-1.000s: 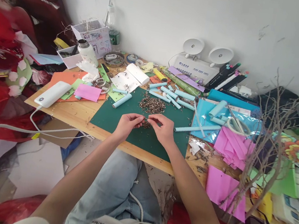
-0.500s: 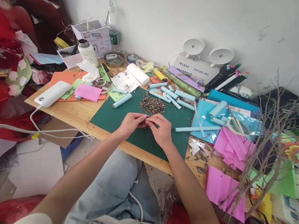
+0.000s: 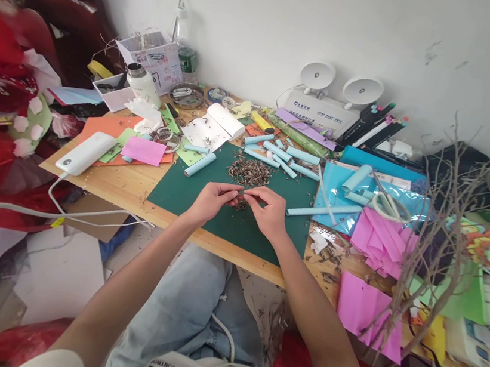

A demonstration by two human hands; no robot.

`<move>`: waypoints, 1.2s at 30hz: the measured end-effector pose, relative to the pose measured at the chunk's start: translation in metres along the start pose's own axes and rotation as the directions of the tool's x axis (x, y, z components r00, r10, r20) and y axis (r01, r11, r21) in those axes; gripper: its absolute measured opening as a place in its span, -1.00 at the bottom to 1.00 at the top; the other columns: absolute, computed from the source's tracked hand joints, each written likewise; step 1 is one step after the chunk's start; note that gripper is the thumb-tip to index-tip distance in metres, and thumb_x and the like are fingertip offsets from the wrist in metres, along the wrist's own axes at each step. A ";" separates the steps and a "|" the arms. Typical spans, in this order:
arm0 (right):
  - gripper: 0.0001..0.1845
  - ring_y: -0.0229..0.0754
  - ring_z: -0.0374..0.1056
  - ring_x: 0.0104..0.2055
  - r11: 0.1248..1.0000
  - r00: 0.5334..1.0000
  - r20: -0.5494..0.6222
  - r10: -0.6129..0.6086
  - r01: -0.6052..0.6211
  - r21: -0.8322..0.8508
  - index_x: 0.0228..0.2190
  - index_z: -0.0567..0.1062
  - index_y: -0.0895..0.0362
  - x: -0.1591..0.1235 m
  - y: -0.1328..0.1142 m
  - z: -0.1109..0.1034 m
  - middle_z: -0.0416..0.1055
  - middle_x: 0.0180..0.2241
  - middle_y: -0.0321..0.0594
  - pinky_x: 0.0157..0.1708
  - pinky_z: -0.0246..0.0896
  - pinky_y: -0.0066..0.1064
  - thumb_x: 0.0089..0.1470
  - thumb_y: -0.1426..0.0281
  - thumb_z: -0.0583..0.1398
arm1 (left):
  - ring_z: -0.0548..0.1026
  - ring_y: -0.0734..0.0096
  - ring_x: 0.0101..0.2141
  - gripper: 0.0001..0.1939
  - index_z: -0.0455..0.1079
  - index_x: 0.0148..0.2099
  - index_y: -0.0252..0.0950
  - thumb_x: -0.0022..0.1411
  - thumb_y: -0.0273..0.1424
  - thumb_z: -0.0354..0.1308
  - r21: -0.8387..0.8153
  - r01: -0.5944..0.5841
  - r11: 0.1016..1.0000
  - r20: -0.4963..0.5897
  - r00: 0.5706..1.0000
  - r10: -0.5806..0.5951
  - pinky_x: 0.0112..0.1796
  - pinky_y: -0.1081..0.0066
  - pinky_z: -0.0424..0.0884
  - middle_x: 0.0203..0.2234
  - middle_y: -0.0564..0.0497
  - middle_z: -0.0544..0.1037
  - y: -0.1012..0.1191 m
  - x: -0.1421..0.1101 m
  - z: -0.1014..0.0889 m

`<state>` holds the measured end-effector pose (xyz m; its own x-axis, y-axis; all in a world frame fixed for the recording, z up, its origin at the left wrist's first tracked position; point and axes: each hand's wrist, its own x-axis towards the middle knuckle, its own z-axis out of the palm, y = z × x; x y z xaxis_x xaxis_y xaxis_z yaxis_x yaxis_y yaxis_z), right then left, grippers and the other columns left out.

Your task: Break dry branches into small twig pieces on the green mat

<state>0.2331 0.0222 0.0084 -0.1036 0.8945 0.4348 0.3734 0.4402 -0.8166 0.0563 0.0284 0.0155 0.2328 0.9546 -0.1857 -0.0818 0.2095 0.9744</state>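
Green mat (image 3: 238, 237) bears brown shred pile (image 3: 250, 171); pale-blue tubes (image 3: 305, 156) crowd behind. Left hand (image 3: 212, 202), right hand (image 3: 272, 212) pinched narrow, contents too small to tell. Scissors (image 3: 388, 197) off right.

on your left, a white power bank (image 3: 86, 153) lies on the worktop (image 3: 124, 190) near a pink sheet (image 3: 143, 151); ahead of you, a twin-lamp unit (image 3: 320, 113) stands by the wall (image 3: 246, 39); to your right, scissors (image 3: 388, 196) rest on blue plastic packaging (image 3: 332, 183) near bare branches (image 3: 434, 314).

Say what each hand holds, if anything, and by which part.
Cannot tell: the left hand and right hand pinch close together over the green mat; anything held is too small to identify.
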 end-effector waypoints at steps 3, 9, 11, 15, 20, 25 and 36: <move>-0.87 -0.20 0.45 -0.34 1.000 1.000 0.009 -0.010 0.010 0.001 -0.36 0.61 0.07 0.001 0.000 0.000 0.54 -0.35 -0.22 -0.31 0.38 -0.37 0.15 0.37 0.23 | 0.47 0.41 -0.40 -0.59 0.54 -0.07 -0.36 0.08 -0.22 0.30 0.013 -0.009 1.000 0.014 1.000 0.009 -0.27 0.35 0.41 -0.42 -0.04 0.59 0.001 -0.001 0.001; -0.87 -0.19 0.46 -0.32 1.000 0.999 0.043 0.003 -0.002 -0.022 -0.32 0.62 0.06 0.000 0.001 0.000 0.56 -0.32 -0.21 -0.28 0.38 -0.36 0.15 0.37 0.23 | 0.44 0.47 -0.43 -0.67 0.45 -0.22 -0.33 0.10 -0.17 0.29 0.006 -0.028 1.000 0.016 0.999 0.028 -0.29 0.41 0.39 -0.49 0.03 0.52 0.001 -0.002 0.001; -0.87 -0.19 0.46 -0.32 0.999 0.999 0.045 -0.002 0.003 -0.032 -0.32 0.62 0.06 0.000 0.000 0.001 0.56 -0.33 -0.22 -0.26 0.38 -0.36 0.15 0.37 0.23 | 0.43 0.48 -0.43 -0.67 0.47 -0.27 -0.34 0.06 -0.16 0.32 0.007 -0.021 1.000 0.003 1.000 0.021 -0.29 0.41 0.38 -0.49 0.03 0.51 0.000 -0.002 0.002; -0.88 -0.21 0.46 -0.35 0.999 0.999 0.036 0.017 -0.015 -0.048 -0.34 0.62 0.07 0.000 -0.003 0.001 0.57 -0.34 -0.22 -0.30 0.38 -0.38 0.14 0.36 0.24 | 0.42 0.46 -0.42 -0.65 0.53 -0.28 -0.33 -0.04 -0.18 0.39 0.005 -0.017 1.000 -0.033 0.999 0.017 -0.31 0.41 0.35 -0.46 0.01 0.54 -0.002 -0.001 0.003; -0.86 -0.21 0.45 -0.39 0.998 1.000 0.017 0.020 -0.019 -0.064 -0.37 0.62 0.08 0.000 -0.001 0.002 0.57 -0.38 -0.21 -0.35 0.36 -0.39 0.14 0.35 0.24 | 0.43 0.45 -0.43 -0.69 0.56 -0.27 -0.32 -0.02 -0.22 0.38 0.015 -0.035 0.999 -0.084 0.996 0.036 -0.34 0.42 0.35 -0.47 0.01 0.55 -0.007 0.001 0.006; -0.81 -0.18 0.45 -0.36 0.987 0.998 0.033 -0.051 0.056 -0.150 -0.38 0.60 0.08 -0.001 0.001 0.002 0.56 -0.38 -0.19 -0.29 0.36 -0.34 0.19 0.33 0.18 | 0.44 0.44 -0.44 -0.71 0.51 -0.30 -0.32 -0.02 -0.24 0.38 0.015 -0.054 0.998 -0.140 0.989 0.055 -0.36 0.43 0.36 -0.50 0.03 0.53 -0.008 0.002 0.011; -0.82 -0.21 0.38 -0.38 0.974 0.994 0.070 -0.080 0.093 -0.209 -0.39 0.50 0.10 -0.003 0.001 0.002 0.48 -0.40 -0.20 -0.31 0.30 -0.39 0.19 0.40 0.11 | 0.48 0.42 -0.40 -0.63 0.58 -0.24 -0.35 -0.06 -0.21 0.41 -0.083 0.010 0.997 -0.112 0.994 -0.019 -0.27 0.38 0.43 -0.43 -0.04 0.59 -0.004 -0.006 0.013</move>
<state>0.2321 0.0201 0.0056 -0.1977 0.8597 0.4710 0.5461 0.4956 -0.6754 0.0678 0.0194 0.0141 0.1247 0.9681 -0.2174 -0.1594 0.2358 0.9586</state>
